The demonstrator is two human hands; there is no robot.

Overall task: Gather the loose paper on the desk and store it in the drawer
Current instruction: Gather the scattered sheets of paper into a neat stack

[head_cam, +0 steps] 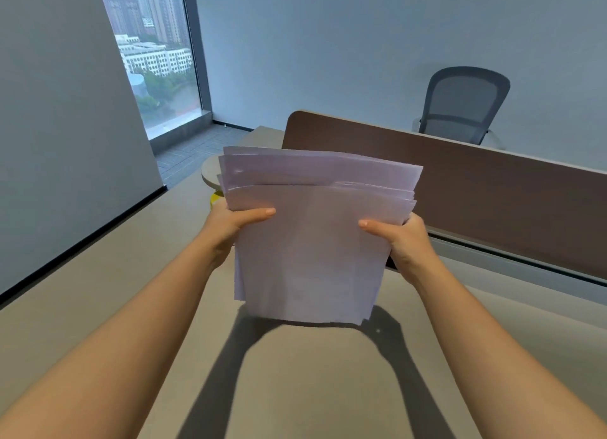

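A stack of white paper sheets (312, 241) is held upright above the beige desk (295, 389), its lower edge hanging just over the desktop. The top edges of the sheets are uneven and fanned. My left hand (230, 228) grips the stack's left side with the thumb across the front. On the stack's right side my right hand (400, 238) grips the same way. No drawer is in view.
A brown divider panel (476, 189) runs along the desk's far side. A grey mesh office chair (463, 106) stands beyond it. A grey wall is at the left, a tall window (154, 54) behind it. Something yellow (215, 198) peeks out behind my left hand.
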